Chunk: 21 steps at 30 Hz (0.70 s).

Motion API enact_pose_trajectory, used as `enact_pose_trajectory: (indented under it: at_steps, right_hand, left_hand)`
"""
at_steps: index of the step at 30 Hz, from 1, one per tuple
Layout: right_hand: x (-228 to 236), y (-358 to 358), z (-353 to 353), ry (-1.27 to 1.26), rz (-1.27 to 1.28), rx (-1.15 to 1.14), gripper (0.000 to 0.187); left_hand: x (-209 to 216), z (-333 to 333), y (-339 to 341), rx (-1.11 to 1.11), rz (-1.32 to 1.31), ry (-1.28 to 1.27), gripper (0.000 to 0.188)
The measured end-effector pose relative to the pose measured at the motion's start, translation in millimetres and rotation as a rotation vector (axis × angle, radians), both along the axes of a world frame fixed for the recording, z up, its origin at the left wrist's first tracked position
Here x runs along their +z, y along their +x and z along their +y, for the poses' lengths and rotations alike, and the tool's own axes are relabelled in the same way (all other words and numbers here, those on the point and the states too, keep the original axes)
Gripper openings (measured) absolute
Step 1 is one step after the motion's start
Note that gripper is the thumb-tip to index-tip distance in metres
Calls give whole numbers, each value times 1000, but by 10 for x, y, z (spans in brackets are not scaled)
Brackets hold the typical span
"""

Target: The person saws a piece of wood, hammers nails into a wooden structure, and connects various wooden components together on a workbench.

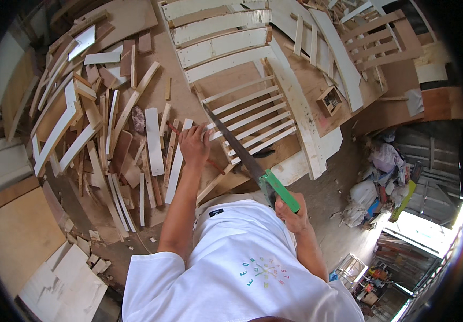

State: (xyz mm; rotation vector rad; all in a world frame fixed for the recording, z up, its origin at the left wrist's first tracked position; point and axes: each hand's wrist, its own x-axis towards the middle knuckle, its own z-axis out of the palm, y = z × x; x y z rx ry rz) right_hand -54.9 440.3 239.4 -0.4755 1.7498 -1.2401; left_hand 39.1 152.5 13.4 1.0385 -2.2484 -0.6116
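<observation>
My right hand [292, 212] is closed round the green handle of a handsaw [242, 152]. Its dark blade slants up and left over a slatted wooden frame [262, 110], with the tip near the frame's left side. At that same side my left hand [194, 144] has its fingers bent against the end of a pale slat [219, 132], gripping the frame's edge. The frame has several narrow slats below and wider white boards [223, 52] above, between long side rails [301, 112].
Loose wood offcuts [108, 123] pile up on the left of the brown work surface. A small wooden box [329, 101] stands right of the frame. More slatted pieces [379, 43] lie at the far right. Bags and scraps [373, 185] sit on the floor at right.
</observation>
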Motion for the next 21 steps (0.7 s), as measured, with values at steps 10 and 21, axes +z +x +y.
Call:
enact_pose_trajectory:
  at_steps: [10,21]
  right_hand:
    - [190,-42,-115,57,30,24,39]
    - [564,-88,-478,241,50,40,43]
  left_hand:
    - [-116,-69,-48,-39,55,147,22]
    - [-99,-56,-62,-40,106,139,20]
